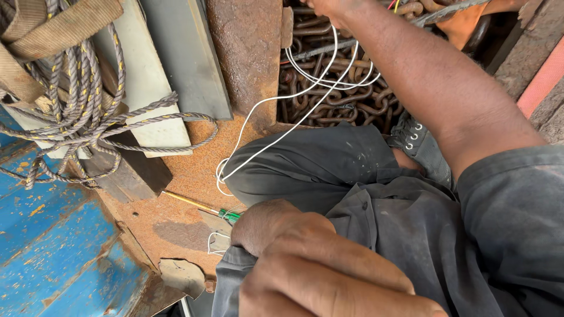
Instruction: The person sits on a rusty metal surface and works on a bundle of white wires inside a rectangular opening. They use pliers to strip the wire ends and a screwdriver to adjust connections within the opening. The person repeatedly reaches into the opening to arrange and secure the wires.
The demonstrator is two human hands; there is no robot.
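Wire (276, 138): white. Screwdriver (197, 203): yellow shaft, green handle. Plate (176, 223): rust-orange. Rope (88, 105): grey with yellow flecks. Panel (53, 258): blue, scuffed. Chain (346, 100): rusty brown.

Packages: none in view.
Labels: none in view.
Signs: none in view.
Screens: none in view.
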